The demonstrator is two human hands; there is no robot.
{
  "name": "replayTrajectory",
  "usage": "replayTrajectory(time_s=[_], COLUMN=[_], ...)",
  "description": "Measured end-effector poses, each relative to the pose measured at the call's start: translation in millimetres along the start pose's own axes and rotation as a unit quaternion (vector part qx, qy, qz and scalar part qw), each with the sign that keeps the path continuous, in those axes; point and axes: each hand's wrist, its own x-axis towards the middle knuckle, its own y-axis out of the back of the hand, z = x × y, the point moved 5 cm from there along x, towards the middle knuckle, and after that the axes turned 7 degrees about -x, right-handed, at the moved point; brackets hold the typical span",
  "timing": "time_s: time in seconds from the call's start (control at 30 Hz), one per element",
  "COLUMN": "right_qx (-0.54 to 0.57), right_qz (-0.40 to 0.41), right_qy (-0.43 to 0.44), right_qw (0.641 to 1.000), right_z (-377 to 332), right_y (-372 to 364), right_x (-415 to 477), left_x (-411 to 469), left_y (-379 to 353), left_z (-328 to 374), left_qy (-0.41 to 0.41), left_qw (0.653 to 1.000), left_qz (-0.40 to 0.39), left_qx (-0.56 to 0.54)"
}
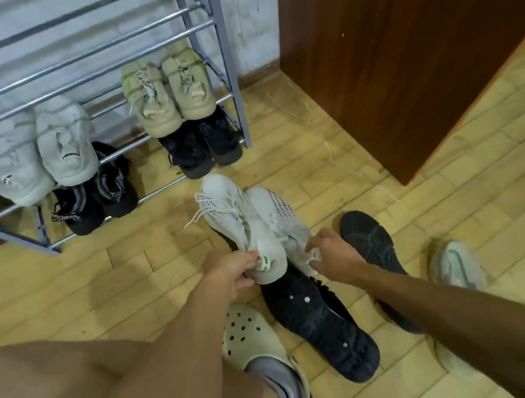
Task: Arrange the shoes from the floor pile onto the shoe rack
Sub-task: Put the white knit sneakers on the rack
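Note:
My left hand (pixel 231 271) grips the heel of a white knit sneaker (pixel 236 217) with loose laces. My right hand (pixel 331 253) grips the heel of its matching white sneaker (pixel 279 216). Both shoes point toward the grey metal shoe rack (pixel 225 48) and are lifted just above the floor pile. Below them lie two dark shoes sole-up, one large (pixel 323 324) and one further right (pixel 371 243). The rack holds a white pair (pixel 41 152), a beige pair (pixel 168 89) and two black pairs (pixel 97 198) (pixel 203 146).
A pale grey sneaker (pixel 455 267) lies on the floor at the right. My foot in a pale clog (pixel 261 345) stands near the pile. A brown wooden cabinet (pixel 400 36) rises right of the rack. The rack's upper bars (pixel 54 42) carry no shoes.

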Motion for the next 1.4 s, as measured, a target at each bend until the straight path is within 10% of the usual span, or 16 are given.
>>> replayTrajectory(time_s=[0.37,1.4], right_qx=[0.082,0.23], right_qz=[-0.187,-0.109], right_qy=[-0.148,-0.192], right_qw=[0.968,0.948], right_z=[-2,-7], right_y=[-15,101], right_x=[53,-10], left_x=[24,-47], left_y=[15,18], left_z=[-5,35], left_qy=[0.009,-0.081], left_qw=[0.999,0.996], left_qz=[0.033,0.012], left_qx=[0.021,-0.047])
